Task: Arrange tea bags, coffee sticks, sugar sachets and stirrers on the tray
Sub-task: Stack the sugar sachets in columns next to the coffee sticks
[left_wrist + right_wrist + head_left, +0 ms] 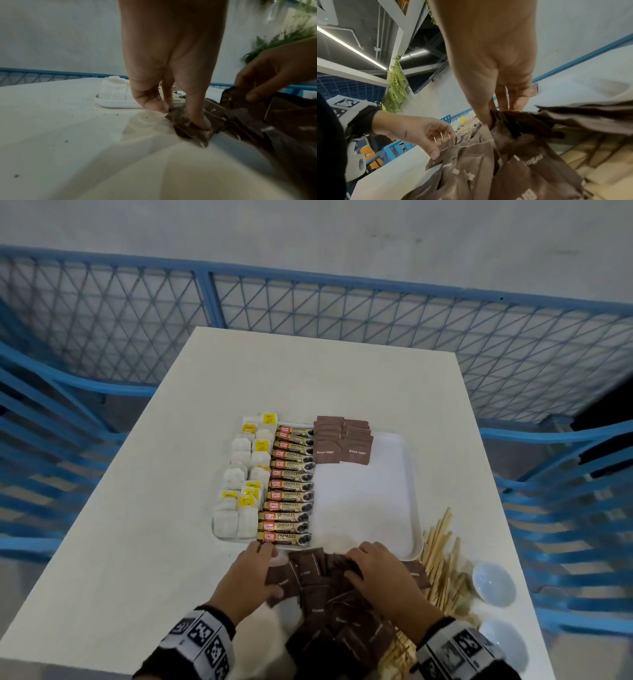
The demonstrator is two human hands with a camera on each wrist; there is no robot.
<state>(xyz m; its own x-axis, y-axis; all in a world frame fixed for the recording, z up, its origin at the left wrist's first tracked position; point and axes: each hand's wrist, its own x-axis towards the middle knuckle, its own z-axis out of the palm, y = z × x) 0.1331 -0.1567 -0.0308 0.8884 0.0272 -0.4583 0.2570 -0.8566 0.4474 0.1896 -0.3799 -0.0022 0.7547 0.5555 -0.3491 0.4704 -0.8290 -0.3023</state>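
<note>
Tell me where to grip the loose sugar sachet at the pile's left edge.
Pinch the sachet by its free left edge, coming from the left: it lies flat on the table, its right side tucked under the pile. The left hand already has thumb and finger on it.

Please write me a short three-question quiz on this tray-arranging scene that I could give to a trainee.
1. True or false: the wooden stirrers already lie on the white tray.
2. Which item fills the tray's leftmost column? A) brown sugar sachets B) tea bags C) coffee sticks
3. Fill in: both hands work in the loose pile of ______ at the table's near edge.

Key
1. False: they lie on the table, right of the tray.
2. B: the tea bags sit left of the coffee sticks.
3. Brown sugar sachets: the left hand pinches one, the right hand grips others; two short stacks already sit at the tray's far end.
</note>
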